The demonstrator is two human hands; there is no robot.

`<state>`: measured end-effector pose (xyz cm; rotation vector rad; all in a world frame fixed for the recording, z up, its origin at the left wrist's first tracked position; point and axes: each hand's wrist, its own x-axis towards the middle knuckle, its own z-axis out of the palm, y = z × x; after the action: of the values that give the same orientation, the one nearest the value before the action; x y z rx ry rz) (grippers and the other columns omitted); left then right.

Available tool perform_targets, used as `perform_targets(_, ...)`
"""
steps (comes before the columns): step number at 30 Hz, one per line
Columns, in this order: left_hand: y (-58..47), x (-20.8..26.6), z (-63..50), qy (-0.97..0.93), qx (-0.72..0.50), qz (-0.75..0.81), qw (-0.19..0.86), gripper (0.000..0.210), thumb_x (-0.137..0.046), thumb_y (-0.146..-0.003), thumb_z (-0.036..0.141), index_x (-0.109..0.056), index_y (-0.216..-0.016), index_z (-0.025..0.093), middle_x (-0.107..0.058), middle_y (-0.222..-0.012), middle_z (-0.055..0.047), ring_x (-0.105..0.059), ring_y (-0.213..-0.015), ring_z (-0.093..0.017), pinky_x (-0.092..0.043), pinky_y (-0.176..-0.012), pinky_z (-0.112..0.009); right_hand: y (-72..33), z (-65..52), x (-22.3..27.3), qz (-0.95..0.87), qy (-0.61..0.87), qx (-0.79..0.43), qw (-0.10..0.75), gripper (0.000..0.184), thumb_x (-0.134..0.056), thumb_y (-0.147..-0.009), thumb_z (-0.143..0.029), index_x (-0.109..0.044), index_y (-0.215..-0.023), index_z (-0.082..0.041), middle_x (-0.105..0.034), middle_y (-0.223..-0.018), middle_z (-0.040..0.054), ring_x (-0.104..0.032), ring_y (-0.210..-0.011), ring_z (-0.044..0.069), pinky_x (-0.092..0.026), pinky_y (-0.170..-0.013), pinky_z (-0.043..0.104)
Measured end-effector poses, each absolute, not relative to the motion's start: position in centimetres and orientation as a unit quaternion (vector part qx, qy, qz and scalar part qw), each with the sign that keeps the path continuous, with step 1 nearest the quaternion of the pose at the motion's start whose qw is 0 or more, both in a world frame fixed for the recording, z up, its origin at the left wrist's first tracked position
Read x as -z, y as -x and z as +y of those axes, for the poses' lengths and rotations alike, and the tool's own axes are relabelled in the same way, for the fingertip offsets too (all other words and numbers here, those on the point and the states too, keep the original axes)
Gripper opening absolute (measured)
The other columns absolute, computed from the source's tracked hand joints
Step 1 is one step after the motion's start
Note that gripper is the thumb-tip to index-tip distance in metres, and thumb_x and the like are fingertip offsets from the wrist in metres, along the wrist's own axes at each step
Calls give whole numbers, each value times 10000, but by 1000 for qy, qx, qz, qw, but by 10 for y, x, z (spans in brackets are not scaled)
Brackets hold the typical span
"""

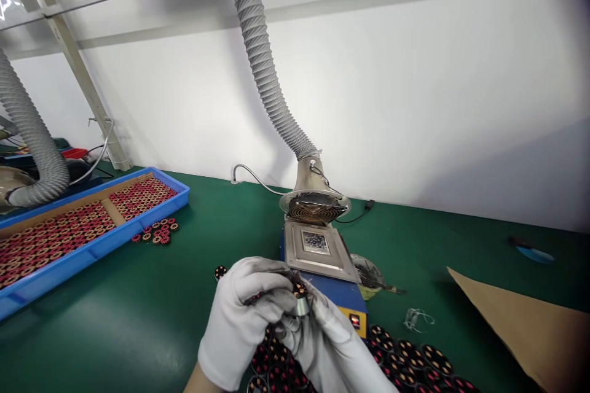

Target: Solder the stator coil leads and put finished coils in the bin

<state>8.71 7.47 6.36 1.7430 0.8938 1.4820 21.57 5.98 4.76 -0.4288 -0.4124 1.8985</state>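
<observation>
My left hand (251, 313) and my right hand (329, 331), both in white gloves, come together in front of the solder pot (316, 242). Between their fingertips is a small round part (300, 295), black with copper-coloured segments on top and a silvery metal side. Both hands are closed around it, and the gloved fingers cover much of it. Dark reddish bits of another piece show under the left fingers. Below the hands lies a pile of similar round black parts (276, 359). One more round part (220, 272) sits just left of the left hand.
A fume hose (265, 67) with a flared hood hangs behind the pot. More round parts (408, 362) lie at right, near brown cardboard (520, 325). A blue tray (99, 249) of red and tan rings stands left, loose rings (159, 231) beside it. A blue-bladed tool (532, 252) lies far right.
</observation>
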Motion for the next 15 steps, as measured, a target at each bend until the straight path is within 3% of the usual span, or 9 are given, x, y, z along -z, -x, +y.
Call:
perform_targets(3,-86,-61,73,-625,-597,380,331,219,-532,-676,75,-682,-764,209,-658,-855,-34,-594,-832,-178,-473,-744,-239,-216,60,-47,-160,156,-818,530,238,-718,-688,-268,-668,-909,-197,-695,-864,43,-640,-725,132,-518,-637,229)
perform_targets(6,-83,-63,72,-570,-621,417,340,187,-517,-700,83,-668,-720,190,-656,-856,-39,-605,-821,-173,-486,-697,-218,-219,59,-50,-138,147,-829,521,193,-704,-708,-263,-677,-886,-193,-702,-878,45,-653,-757,126,-519,-706,223)
perform_targets(9,-82,-71,71,-568,-601,424,370,154,-612,-663,124,-680,-793,171,-663,-935,-69,-613,-877,-203,-499,-756,-243,-221,58,-54,-132,149,-834,515,160,-691,-724,-253,-678,-871,-191,-702,-880,38,-652,-764,114,-512,-732,213)
perform_targets(13,-87,-79,70,-617,-532,394,426,424,-745,-531,124,-667,-940,206,-642,-1041,-61,-599,-945,-218,-474,-843,-253,-218,58,-53,-160,143,-830,514,203,-648,-753,-340,-661,-887,-188,-685,-831,48,-633,-750,152,-509,-744,305)
perform_targets(15,-90,-78,70,-619,-527,390,432,310,-713,-595,116,-685,-886,221,-658,-995,-44,-613,-894,-188,-483,-803,-229,-215,59,-49,-177,134,-831,509,241,-655,-731,-391,-655,-856,-185,-674,-815,53,-622,-759,175,-492,-771,356)
